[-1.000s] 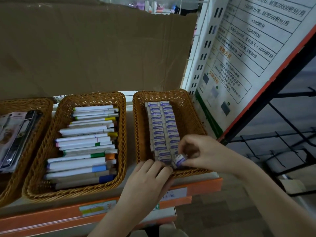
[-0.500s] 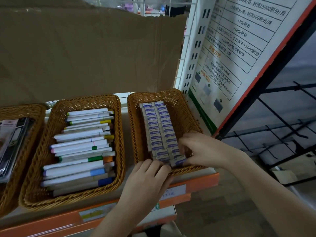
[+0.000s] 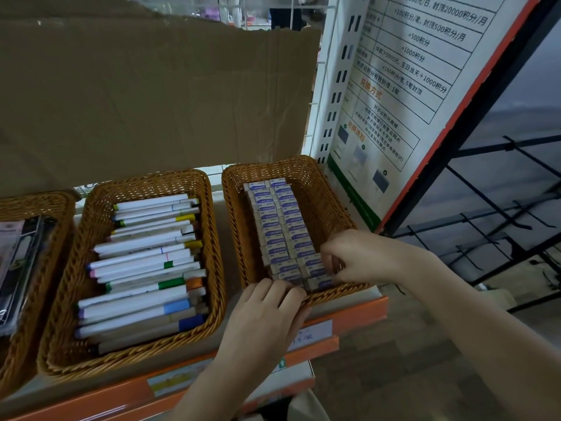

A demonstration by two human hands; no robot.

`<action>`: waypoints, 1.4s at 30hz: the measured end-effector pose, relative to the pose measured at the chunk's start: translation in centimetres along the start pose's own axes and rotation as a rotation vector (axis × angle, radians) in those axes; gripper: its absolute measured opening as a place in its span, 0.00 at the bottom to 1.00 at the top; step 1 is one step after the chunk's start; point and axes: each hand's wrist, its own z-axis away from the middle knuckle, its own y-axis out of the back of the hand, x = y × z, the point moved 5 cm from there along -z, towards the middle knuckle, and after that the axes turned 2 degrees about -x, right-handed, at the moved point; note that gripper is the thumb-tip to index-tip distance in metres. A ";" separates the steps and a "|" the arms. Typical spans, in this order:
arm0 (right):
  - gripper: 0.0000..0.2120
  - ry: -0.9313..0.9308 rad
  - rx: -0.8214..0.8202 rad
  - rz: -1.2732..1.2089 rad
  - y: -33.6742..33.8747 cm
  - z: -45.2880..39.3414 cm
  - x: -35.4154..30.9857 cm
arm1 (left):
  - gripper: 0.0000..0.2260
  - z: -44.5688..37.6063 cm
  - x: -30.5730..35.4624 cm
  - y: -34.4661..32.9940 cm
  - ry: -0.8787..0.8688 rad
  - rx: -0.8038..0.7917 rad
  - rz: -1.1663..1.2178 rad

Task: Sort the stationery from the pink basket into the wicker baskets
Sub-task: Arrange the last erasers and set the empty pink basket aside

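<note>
The right-hand wicker basket holds two columns of boxed erasers running from the far wall toward the near rim, each box lying with its long axis across the basket. The right hand is inside the basket at the near end of the right column, fingers curled down and pinching the last eraser in that column. That eraser lies directly under the fingertips, so seating it likely calls for a short press downward and leftward against the neighbouring column. The left hand rests on the near rim, fingers bent over the edge, touching the nearest boxes. The pink basket is not in view.
</note>
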 end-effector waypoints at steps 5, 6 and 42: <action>0.10 0.034 0.058 -0.024 -0.1 0.3 -0.1 | 0.15 -0.1 0.1 -0.1 0.001 -0.014 0.004; 0.09 0.047 0.066 -0.026 -0.1 0.3 -0.1 | 0.13 0.0 0.1 -0.1 -0.001 -0.012 0.002; 0.11 0.288 0.573 0.062 6.0 -3.7 -18.9 | 0.14 7.7 -12.1 16.4 0.479 -0.039 -0.524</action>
